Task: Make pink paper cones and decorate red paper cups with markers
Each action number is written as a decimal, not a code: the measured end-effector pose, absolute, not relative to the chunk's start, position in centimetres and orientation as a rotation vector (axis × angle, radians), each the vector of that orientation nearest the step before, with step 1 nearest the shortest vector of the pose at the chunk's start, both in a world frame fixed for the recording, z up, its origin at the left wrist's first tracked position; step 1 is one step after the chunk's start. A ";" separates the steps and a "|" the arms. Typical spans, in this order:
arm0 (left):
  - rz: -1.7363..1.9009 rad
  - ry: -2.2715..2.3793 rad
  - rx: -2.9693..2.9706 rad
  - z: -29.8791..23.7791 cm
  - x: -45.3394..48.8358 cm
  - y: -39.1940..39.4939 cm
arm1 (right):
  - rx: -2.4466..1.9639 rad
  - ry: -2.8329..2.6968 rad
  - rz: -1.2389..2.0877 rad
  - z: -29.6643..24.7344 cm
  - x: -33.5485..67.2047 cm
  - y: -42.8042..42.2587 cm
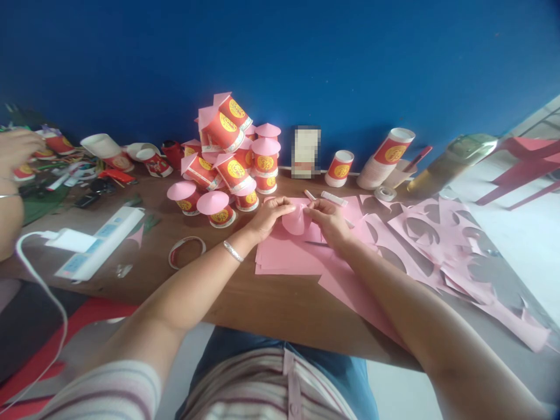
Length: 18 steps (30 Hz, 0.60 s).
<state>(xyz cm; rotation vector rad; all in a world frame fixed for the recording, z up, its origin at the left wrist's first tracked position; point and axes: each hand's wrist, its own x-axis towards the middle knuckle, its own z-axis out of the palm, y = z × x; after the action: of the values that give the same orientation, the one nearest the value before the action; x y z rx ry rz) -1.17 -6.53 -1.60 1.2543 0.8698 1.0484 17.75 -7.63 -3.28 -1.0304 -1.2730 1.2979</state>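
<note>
Between my two hands is a small pink paper circle, partly covered by my fingers. My left hand pinches its left edge, and my right hand pinches its right edge. Both hands are above a stack of pink paper sheets. A dark, thin tool, its kind unclear, lies on the sheets beneath my right hand. Behind my right hand lies a white glue stick. To the left stand red paper cups with pink paper cone tops, several of them piled up.
Cut pink paper scraps cover the right side. Along the blue wall stand a single paper cup, a leaning cup stack, a tape roll and a bottle. A power strip lies left; another person's hand is at far left.
</note>
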 end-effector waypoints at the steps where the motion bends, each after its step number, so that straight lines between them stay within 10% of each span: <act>1: 1.045 0.871 1.260 -1.6 -1.2 -6.5 | -1.028 -1.274 1.297 -3.4 17.8 -7.6; 18: 1.015 0.872 1.254 -1.9 -1.3 -6.5 | -0.942 -1.190 1.367 -3.4 17.8 -7.4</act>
<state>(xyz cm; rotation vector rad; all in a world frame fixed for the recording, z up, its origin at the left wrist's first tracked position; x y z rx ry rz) -1.26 -6.47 -1.94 1.2538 0.8722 1.0146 17.85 -7.43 -3.36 -0.9417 -1.1900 1.3668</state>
